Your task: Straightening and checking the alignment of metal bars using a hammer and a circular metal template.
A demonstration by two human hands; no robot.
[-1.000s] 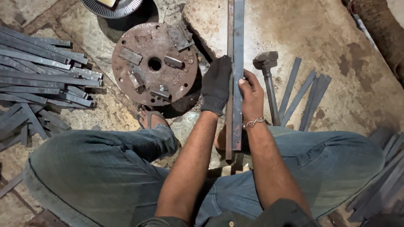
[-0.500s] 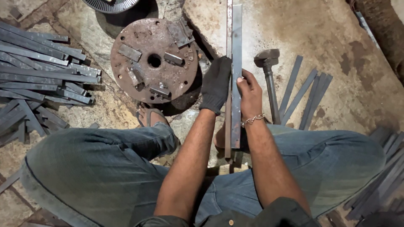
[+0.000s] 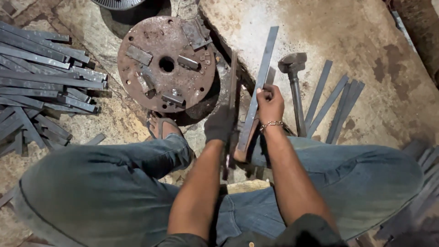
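Observation:
My left hand (image 3: 221,123), in a dark glove, grips a narrow metal strip (image 3: 233,80) that stands on edge and points away from me. My bare right hand (image 3: 270,103), with a chain bracelet at the wrist, holds a flat grey metal bar (image 3: 260,77) near its middle; the bar is tilted to the right, apart from the strip. Both pieces reach over a pale stone slab (image 3: 347,41). A hammer (image 3: 295,87) lies just right of my right hand.
A rusty round metal plate (image 3: 151,87) with bolted blocks lies on the ground at the left. A pile of flat grey bars (image 3: 41,87) is at far left, and several loose bars (image 3: 331,103) lie right of the hammer. My sandalled foot (image 3: 162,126) rests below the plate.
The two bars, earlier held together side by side, have come apart: my right hand swung the flat bar to the right, while my left hand drew back along the narrow strip.

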